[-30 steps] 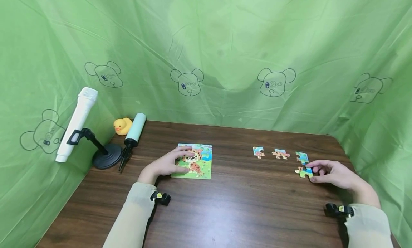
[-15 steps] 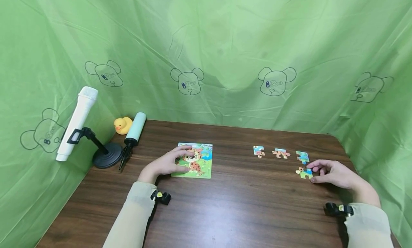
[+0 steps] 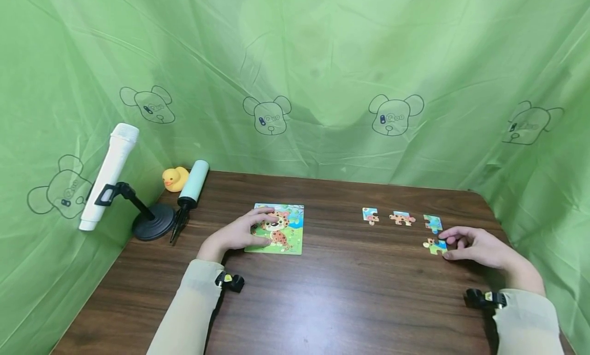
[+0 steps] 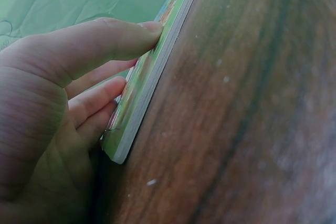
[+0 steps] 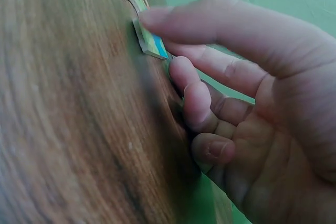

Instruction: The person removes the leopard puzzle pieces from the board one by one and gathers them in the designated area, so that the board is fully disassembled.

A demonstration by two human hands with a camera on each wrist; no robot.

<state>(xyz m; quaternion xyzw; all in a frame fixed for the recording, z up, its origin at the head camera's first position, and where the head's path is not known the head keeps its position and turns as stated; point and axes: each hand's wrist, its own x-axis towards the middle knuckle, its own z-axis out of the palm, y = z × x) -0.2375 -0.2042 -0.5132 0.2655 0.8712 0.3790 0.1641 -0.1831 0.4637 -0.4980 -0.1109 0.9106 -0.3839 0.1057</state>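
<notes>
In the head view, my left hand [image 3: 237, 233] rests with spread fingers on a square leopard puzzle [image 3: 291, 237] lying flat on the table. Its thumb [image 4: 123, 38] touches the puzzle's surface near the thick pale edge in the left wrist view. Over on the right, my right hand [image 3: 479, 248] pinches a green and blue puzzle piece [image 3: 435, 246] between thumb and index finger, low at the table. That hand's other fingers [image 5: 197, 106] are curled in. Just behind this piece lies another blue-green puzzle piece [image 3: 433, 224].
Two more puzzle pieces lie further left, a corner piece [image 3: 370, 215] and an edge piece [image 3: 402, 218]. A white microphone [image 3: 109, 175] on a black stand [image 3: 153, 223], a yellow duck [image 3: 175, 179] and a light-blue hand pump [image 3: 194, 183] stand at the back left. Green curtain [image 3: 322, 88] encloses the table.
</notes>
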